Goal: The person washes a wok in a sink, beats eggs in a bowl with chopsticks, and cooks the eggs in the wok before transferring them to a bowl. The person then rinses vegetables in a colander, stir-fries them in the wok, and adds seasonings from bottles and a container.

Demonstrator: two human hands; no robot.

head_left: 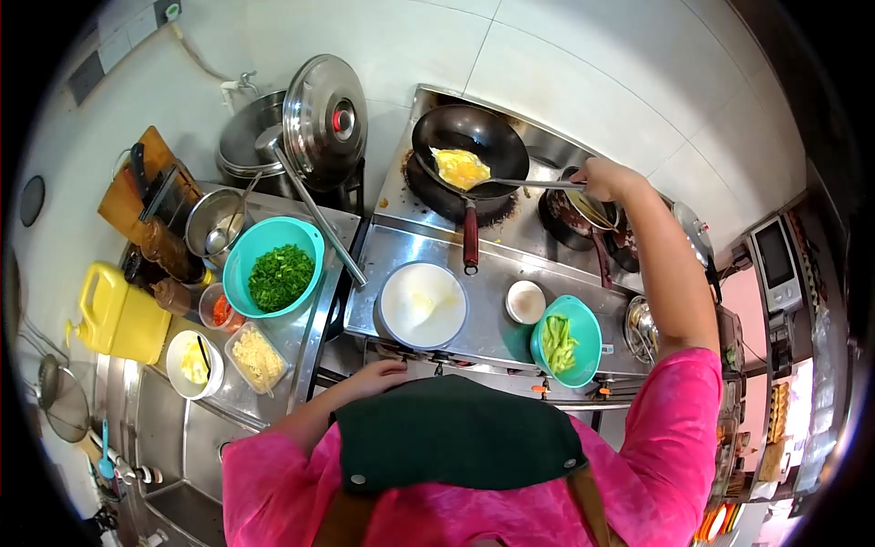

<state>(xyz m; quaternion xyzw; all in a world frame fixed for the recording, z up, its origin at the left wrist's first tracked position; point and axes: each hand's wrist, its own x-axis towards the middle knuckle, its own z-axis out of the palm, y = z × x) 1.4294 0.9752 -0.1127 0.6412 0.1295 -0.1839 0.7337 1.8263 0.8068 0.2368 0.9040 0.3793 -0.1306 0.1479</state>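
My right hand (609,180) is closed around the long metal handle of a wok spatula (529,183). The spatula's far end reaches into the black wok (497,141) and touches the yellow-and-white egg (460,169) there. The wok sits on the stove with its dark red handle toward me. Low by the stove's front edge, my left hand (378,376) holds nothing visible; its fingers extend loosely, partly hidden. Just beyond it stands a white bowl (447,319) with yellowish residue inside.
A smaller pan (567,221) stands right of the wok. Nearer are a small white bowl (526,302) and a teal bowl of sliced green vegetable (589,321). On the left are a teal bowl (314,244) of chopped greens, a lidded steel pot (251,132) and a yellow jug (123,314).
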